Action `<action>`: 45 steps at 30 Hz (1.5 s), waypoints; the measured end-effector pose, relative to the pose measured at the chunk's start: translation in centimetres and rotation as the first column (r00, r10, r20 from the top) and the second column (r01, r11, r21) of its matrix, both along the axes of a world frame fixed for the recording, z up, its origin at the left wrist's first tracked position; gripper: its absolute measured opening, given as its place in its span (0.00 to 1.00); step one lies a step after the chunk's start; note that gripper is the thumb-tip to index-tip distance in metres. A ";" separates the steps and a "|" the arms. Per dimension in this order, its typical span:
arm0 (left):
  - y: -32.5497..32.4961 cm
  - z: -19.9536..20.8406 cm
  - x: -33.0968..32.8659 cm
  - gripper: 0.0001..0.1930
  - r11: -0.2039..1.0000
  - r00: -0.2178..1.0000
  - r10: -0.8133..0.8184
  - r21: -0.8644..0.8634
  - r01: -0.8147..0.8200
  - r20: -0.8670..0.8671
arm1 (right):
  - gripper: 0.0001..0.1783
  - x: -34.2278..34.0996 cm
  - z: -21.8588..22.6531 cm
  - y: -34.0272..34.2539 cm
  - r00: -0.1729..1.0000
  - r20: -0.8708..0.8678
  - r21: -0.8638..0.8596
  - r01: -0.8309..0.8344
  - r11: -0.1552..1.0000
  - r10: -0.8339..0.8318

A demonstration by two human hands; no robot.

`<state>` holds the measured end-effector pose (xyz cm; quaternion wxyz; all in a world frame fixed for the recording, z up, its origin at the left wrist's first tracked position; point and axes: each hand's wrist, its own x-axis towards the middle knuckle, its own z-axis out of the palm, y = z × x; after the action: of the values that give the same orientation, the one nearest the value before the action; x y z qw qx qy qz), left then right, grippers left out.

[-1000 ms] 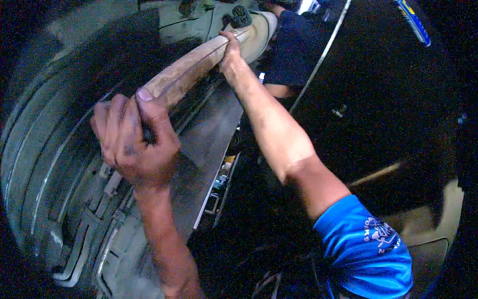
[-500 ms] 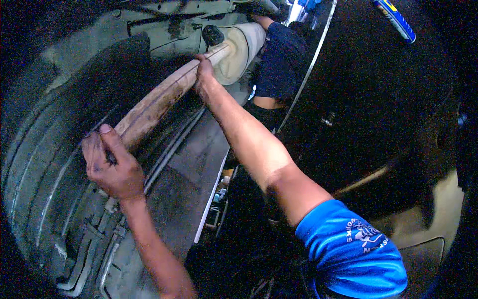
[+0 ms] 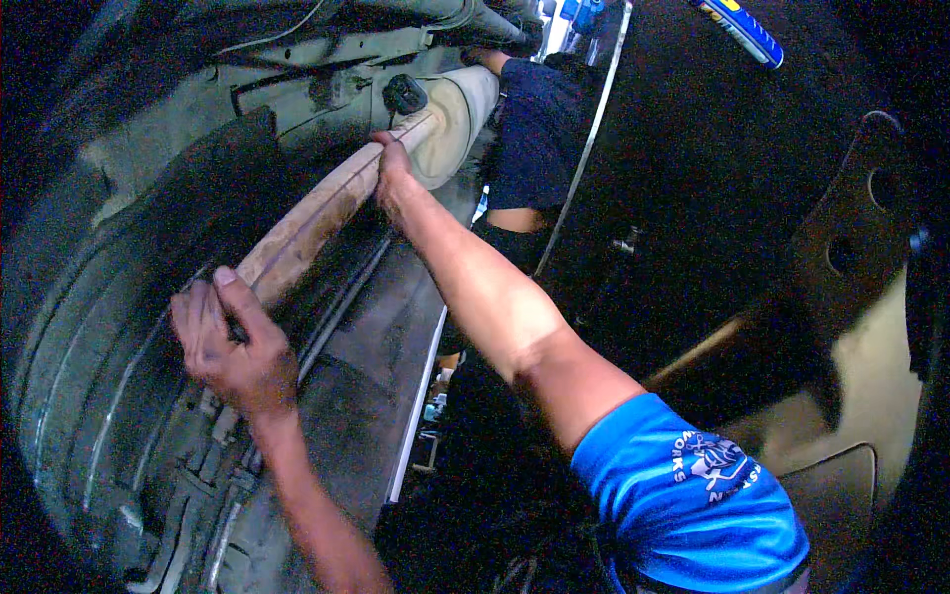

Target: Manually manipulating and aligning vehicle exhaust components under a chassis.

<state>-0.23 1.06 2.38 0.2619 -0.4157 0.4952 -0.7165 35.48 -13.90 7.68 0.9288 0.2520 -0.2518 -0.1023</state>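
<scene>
A brown-stained exhaust pipe (image 3: 307, 213) runs diagonally beneath the vehicle's underside, up to a pale rounded muffler (image 3: 447, 129). My left hand (image 3: 237, 342) is curled at the pipe's lower left end, its thumb along the top. The fingers hide that end of the pipe. Higher up, close to the muffler, my right hand (image 3: 393, 176) wraps round the same pipe with the arm stretched out. A black rubber mount (image 3: 404, 94) sits just above the pipe where it meets the muffler.
Another person in dark clothing (image 3: 539, 134) stands beyond the muffler, a hand (image 3: 485, 59) raised by its far end. Ribbed dark underbody (image 3: 109, 366) curves at left, with thin metal lines (image 3: 223, 475) below. A blue spray can (image 3: 737, 32) is at upper right, above a brown metal part (image 3: 851, 228).
My view has shifted, moving the muffler, the other person and the can leftward in the picture. Both my hands keep their hold on the pipe.
</scene>
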 end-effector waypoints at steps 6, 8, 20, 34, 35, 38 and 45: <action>-1.4 -1.1 -0.6 0.11 0.998 0.999 -0.042 0.041 0.042 -0.001 | 0.17 -3.4 -2.8 -2.9 0.992 0.059 0.045 0.105 0.993 -0.108; -0.2 -0.1 -0.1 0.10 0.992 0.987 -0.044 0.123 0.025 0.153 | 0.16 -4.4 -2.8 -1.4 0.996 0.070 0.016 0.063 0.998 -0.063; 0.2 2.4 0.4 0.15 0.987 0.992 -0.050 -0.158 0.031 -0.118 | 0.24 -0.4 0.6 -1.3 0.971 -0.203 -0.078 0.109 0.991 -0.123; 0.8 0.9 1.1 0.11 0.983 0.971 0.137 -0.097 -0.158 -0.194 | 0.26 4.2 -5.1 4.5 0.989 -0.147 -0.146 0.005 0.989 -0.027; 1.7 1.2 0.9 0.10 0.962 0.953 0.186 -0.154 -0.227 -0.240 | 0.28 3.1 -4.6 6.5 0.991 -0.131 -0.158 -0.059 0.986 0.038; 6.4 3.7 -0.5 0.09 0.979 0.980 0.187 -0.100 -0.180 0.068 | 0.30 -3.4 -1.2 11.6 0.990 -0.095 -0.155 -0.119 0.981 0.105; 5.7 2.6 -4.7 0.06 0.910 0.924 0.365 -0.163 -0.381 -0.118 | 0.29 -5.4 -4.3 12.8 0.982 -0.126 -0.260 -0.167 0.951 0.138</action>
<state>-4.92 6.71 4.96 0.3335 -0.5547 0.3496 -0.6774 30.07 -1.06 3.37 0.9716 0.1362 -0.1933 -0.0082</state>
